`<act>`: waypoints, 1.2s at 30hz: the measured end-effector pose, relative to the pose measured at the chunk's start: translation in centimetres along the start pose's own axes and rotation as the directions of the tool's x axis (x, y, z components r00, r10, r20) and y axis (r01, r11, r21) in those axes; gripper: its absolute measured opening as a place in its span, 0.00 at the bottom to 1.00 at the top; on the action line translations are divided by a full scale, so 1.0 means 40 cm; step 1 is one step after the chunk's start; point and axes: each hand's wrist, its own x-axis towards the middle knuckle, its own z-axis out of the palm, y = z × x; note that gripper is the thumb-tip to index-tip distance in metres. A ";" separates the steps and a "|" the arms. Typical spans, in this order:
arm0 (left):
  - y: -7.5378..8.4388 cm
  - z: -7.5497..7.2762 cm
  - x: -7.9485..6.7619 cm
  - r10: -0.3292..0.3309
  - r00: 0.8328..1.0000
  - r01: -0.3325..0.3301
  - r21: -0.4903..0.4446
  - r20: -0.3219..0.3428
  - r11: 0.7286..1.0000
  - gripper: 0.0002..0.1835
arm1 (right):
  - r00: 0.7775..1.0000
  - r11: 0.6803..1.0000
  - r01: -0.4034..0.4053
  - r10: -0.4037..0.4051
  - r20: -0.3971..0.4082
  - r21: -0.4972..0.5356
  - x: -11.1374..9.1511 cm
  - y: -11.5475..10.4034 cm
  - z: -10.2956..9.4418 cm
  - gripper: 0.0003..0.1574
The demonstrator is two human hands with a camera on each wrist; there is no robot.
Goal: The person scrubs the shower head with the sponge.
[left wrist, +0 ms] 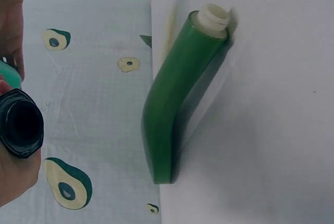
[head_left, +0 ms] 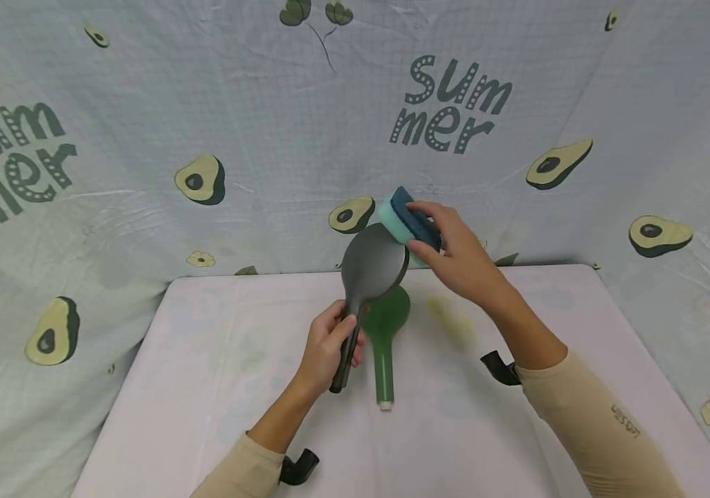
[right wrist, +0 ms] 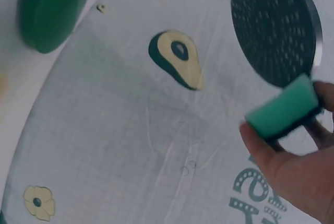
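My left hand [head_left: 324, 349] grips the handle of a dark grey shower head [head_left: 370, 263], raised above the table with its round head tilted up. Between my right thumb and fingers is a sponge [head_left: 407, 220] with mint-green foam and a dark blue scouring side. My right hand [head_left: 457, 252] keeps its foam at the upper right rim of that shower head. The right wrist view shows the nozzle-dotted face [right wrist: 276, 25] beside the foam. Below them a green shower head [head_left: 384, 346] lies on the table, its white threaded end [left wrist: 213, 19] visible in the left wrist view.
A pale pinkish cover [head_left: 255, 415] lies over the table. Behind and beside it hangs a light cloth [head_left: 255, 138] printed with avocados, flowers and lettering. Black curved pieces [head_left: 299, 467] sit at both wrists, by the beige sleeves [head_left: 592, 422].
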 end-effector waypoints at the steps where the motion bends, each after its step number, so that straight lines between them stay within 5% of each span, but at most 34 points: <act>1: 0.003 0.002 0.002 0.000 1.000 0.000 0.011 -0.007 1.000 0.19 | 0.998 0.999 0.034 -0.036 -0.050 -0.032 -0.013 -0.003 0.013 0.36; 5: 0.019 0.008 0.013 -0.037 0.997 0.039 0.037 -0.061 0.999 0.16 | 0.963 0.968 0.154 -0.193 -0.191 -0.200 -0.077 -0.017 0.087 0.38; 10: 0.027 0.010 0.026 -0.108 0.985 0.115 0.049 -0.133 0.992 0.22 | 0.917 0.862 0.275 -0.368 -0.153 -0.425 -0.142 -0.023 0.179 0.41; 13: 0.025 0.010 0.026 -0.133 0.981 0.143 0.061 -0.139 0.988 0.25 | 0.903 0.831 0.301 -0.406 -0.140 -0.469 -0.153 -0.026 0.191 0.42; 19: 0.019 0.004 0.022 -0.102 0.986 0.113 0.079 -0.129 0.990 0.21 | 0.908 0.879 0.288 -0.377 -0.184 -0.381 -0.127 -0.027 0.152 0.42; 27: 0.003 0.009 0.012 -0.054 0.993 0.077 0.230 -0.106 0.970 0.18 | 0.944 0.961 0.212 -0.249 -0.217 -0.178 -0.051 -0.016 0.069 0.38; 32: 0.001 0.013 0.006 -0.039 0.997 0.053 0.217 -0.071 0.975 0.20 | 0.942 0.951 0.214 -0.261 -0.212 -0.223 -0.015 -0.008 0.048 0.37; 36: 0.005 0.011 0.003 -0.047 0.999 0.048 0.176 -0.011 0.983 0.18 | 0.917 0.897 0.272 -0.351 -0.187 -0.350 -0.009 -0.013 0.063 0.37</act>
